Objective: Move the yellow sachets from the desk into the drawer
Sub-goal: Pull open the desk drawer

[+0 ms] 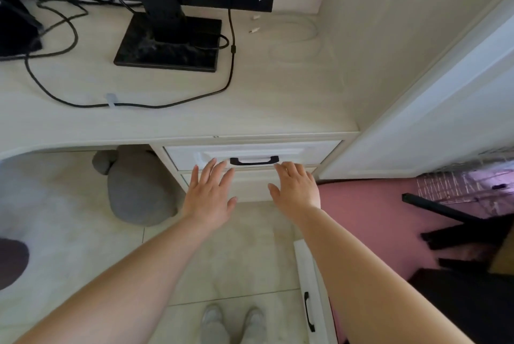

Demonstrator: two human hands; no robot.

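Observation:
The white top drawer (300, 150) under the desk (250, 110) is closed, its black handle (254, 160) facing me. My left hand (210, 193) and my right hand (297, 186) are both stretched out flat with straight fingers, fingertips at the drawer front on either side of the handle. Neither hand holds anything. No yellow sachets show on the desk top or anywhere else in view.
A black monitor on its stand (169, 43) with black cables (139, 104) fills the back of the desk. A grey cushion (136, 185) lies under the desk. A white drawer front (311, 302) leans low right, beside a pink mat (375, 218).

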